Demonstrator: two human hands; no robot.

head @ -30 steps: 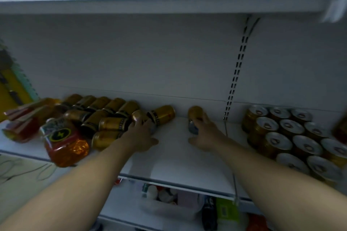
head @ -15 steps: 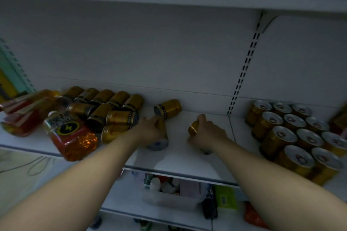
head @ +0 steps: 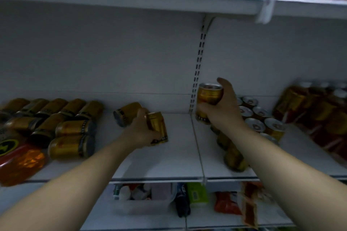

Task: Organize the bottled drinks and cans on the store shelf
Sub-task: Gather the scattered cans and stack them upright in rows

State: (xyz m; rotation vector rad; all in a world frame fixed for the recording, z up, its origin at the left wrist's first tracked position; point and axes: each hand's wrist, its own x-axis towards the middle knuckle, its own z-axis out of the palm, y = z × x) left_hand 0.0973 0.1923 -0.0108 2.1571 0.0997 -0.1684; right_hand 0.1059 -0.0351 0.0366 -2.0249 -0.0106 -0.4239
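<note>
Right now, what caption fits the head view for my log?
Left hand grips a tilted can, right hand an upright can, at the shelf between toppled cans and standing cans.

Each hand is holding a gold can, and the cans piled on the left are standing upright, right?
No: the head view shows the left pile of cans lying on their sides. The left hand holds one gold can, the right hand another.

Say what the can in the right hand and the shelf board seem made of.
Gold can in the right hand: likely thin metal, glossy gold print, bare silvery rim on top. Shelf board: probably painted sheet metal, smooth matte white; blur leaves it open.
</note>
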